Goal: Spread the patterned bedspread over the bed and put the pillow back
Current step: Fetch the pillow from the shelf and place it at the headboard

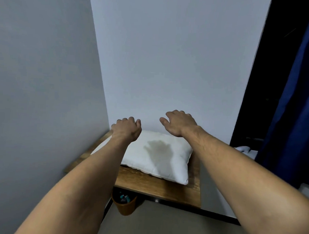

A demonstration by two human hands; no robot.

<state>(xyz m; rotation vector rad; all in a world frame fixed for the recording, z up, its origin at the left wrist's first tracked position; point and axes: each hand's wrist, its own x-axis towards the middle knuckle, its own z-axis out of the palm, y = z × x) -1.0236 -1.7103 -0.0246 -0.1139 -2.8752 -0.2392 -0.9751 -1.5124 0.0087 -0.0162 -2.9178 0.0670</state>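
Note:
A white pillow [159, 157] lies flat on a small wooden table [157, 189] in the corner of the room. Both my arms reach out over it. My left hand [127, 129] hovers above the pillow's far left part, fingers loosely curled downward, holding nothing. My right hand [179, 123] hangs above the pillow's far right part, fingers relaxed and spread; its shadow falls on the pillow's middle. Neither hand touches the pillow. The bedspread and most of the bed are out of view.
Pale walls meet in a corner just behind the table. An orange bin [124, 204] stands under the table's front left. A dark blue curtain [292, 105] hangs at the right, with a bit of white fabric [244, 150] beside it.

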